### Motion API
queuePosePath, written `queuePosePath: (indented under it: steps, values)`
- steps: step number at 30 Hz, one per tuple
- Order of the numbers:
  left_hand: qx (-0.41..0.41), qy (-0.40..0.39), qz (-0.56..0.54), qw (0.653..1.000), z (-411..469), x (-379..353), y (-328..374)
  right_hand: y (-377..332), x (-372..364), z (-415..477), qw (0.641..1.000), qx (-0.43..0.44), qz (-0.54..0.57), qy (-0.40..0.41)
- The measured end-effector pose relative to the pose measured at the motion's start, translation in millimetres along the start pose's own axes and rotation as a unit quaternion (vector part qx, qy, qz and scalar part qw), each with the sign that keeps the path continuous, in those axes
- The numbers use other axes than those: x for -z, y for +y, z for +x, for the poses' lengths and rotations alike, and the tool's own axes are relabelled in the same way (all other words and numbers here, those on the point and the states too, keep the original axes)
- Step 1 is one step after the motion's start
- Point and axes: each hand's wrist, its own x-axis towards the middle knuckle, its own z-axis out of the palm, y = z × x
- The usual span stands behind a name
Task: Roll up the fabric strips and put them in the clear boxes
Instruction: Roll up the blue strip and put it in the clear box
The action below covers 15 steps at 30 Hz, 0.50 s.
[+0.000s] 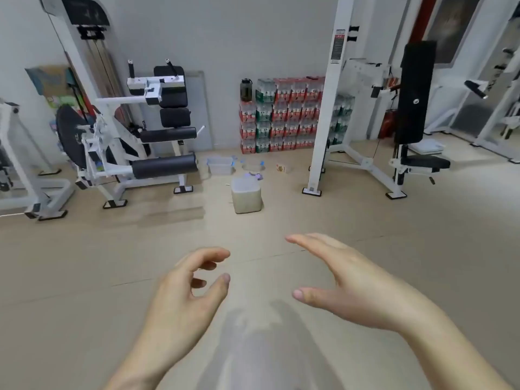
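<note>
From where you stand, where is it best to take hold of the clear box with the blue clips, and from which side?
The clear box stands upright on the floor, low and wide, with blue clips at opposite ends. So probably take its two ends, under the rim by the clips, coming down from above.

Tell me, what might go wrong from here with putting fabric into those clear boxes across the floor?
1. Both the left hand and right hand are empty, and no fabric strip shows clearly. A purplish scrap by the tall container may be one, so strips could be missed.
2. The clear boxes blend into the pale floor and could be kicked.
3. The machine foot sticks out near them, a possible trip.
</note>
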Motion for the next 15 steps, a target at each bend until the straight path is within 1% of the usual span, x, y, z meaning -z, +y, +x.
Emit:
queuePosePath:
  steps: [2,3,4,6,8,10,11,15]
  values:
    - [0.025,0.026,0.026,0.999,43,6,-25,1,-12,47,0.997,-0.044,0.042,0.038]
    - [0.027,0.028,0.047,0.998,64,8,-40,5,-19,71,0.996,-0.058,0.038,0.054]
    - [0.035,0.020,0.072,0.997,86,11,-49,7,-27,94,0.995,-0.072,0.031,0.062]
    - [0.037,-0.005,0.083,0.996,131,13,-69,20,-33,139,0.987,-0.103,0.071,0.102]
    - [0.086,-0.006,0.001,0.996,176,14,-84,34,-34,180,0.972,-0.131,0.137,0.138]
    - [0.148,0.000,-0.132,0.980,221,10,-94,45,-33,219,0.950,-0.155,0.220,0.161]
    - [0.167,0.008,-0.177,0.970,244,6,-101,52,-31,239,0.934,-0.166,0.266,0.174]
    - [0.189,0.076,-0.258,0.944,332,-18,-129,97,-12,311,0.865,-0.183,0.411,0.221]
